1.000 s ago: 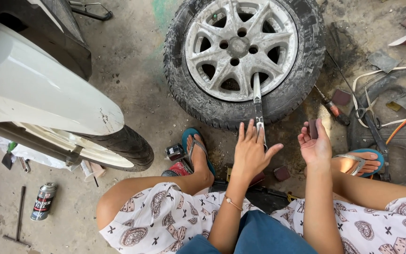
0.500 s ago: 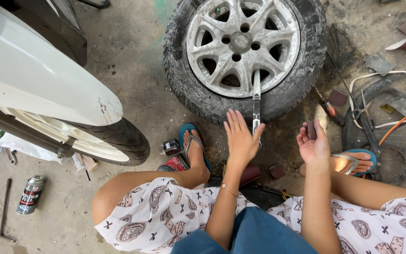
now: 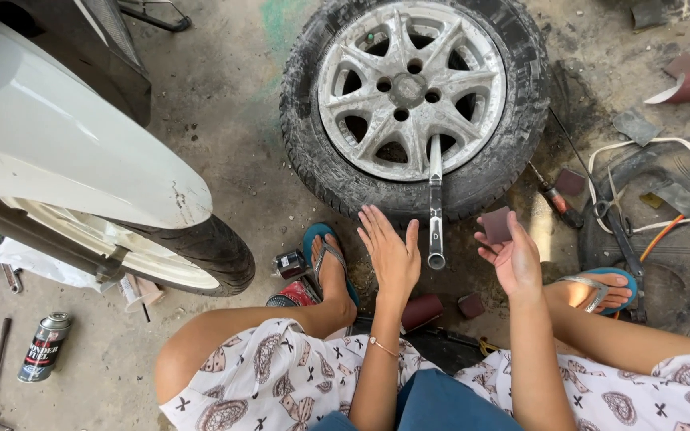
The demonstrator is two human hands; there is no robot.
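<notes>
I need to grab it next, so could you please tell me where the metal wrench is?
The metal wrench lies in the middle of the head view, leaning from the wheel down over the tyre, between the left hand and right hand.

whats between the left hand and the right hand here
In the head view, a long metal bar, propped from the wheel, hangs between the open left hand and the right hand.
</notes>
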